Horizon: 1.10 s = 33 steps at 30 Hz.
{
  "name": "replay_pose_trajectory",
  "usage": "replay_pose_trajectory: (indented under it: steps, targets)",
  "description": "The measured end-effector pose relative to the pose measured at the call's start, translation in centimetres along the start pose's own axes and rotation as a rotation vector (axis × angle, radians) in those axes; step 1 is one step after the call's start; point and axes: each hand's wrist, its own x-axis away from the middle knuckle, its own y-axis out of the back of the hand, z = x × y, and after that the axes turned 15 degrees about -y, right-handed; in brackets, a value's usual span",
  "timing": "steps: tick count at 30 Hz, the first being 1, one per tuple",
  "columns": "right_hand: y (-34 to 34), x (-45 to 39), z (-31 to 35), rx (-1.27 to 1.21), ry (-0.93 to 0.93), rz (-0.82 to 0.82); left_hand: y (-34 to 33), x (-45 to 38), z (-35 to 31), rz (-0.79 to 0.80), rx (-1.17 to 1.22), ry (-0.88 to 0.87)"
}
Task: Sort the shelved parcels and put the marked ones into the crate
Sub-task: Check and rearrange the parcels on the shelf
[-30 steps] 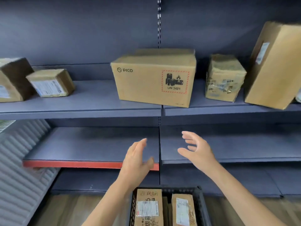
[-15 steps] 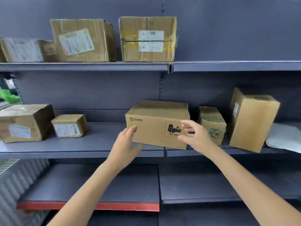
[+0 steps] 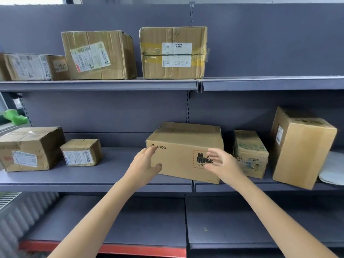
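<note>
A brown PICO box (image 3: pixel 178 157) with a red-bordered battery mark sits on the middle shelf (image 3: pixel 96 185), turned slightly. My left hand (image 3: pixel 144 164) is at its left front corner, fingers straight against the cardboard, thumb on the front face. In front of the mark, my right hand (image 3: pixel 222 165) hovers with relaxed fingers spread, near the box's right front edge. Neither hand grips the box. The crate is out of view.
On the middle shelf stand a taped box (image 3: pixel 30 148) and a small labelled box (image 3: pixel 81 152) at left, a worn box (image 3: pixel 250 153) and a tall box (image 3: pixel 302 146) at right. Three labelled boxes stand on the top shelf (image 3: pixel 100 84). The lower shelf (image 3: pixel 115 220) holds nothing.
My view has tilted up from the crate to the shelves. Both hands rose from below the middle shelf to the PICO box and now sit at its left corner and front.
</note>
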Motion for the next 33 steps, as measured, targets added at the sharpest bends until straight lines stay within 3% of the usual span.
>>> replay_pose_trajectory:
  steps: [8, 18, 23, 33]
  targets:
    - [0.3, -5.3, -3.1, -0.127, -0.120, -0.145, -1.2, -5.1, 3.0, 0.060, -0.086, 0.075]
    - [0.4, -9.7, -4.9, -0.114, -0.112, -0.378, -3.1, -12.3, 6.3, 0.030, -0.066, 0.179]
    - [-1.0, -10.9, -4.0, -0.112, -0.256, -0.338, -3.8, -14.2, 8.5, 0.075, -0.028, 0.191]
    - [-7.0, -6.8, -1.5, -0.068, -0.289, -0.425, -2.4, -14.5, 13.8, 0.174, -0.007, 0.168]
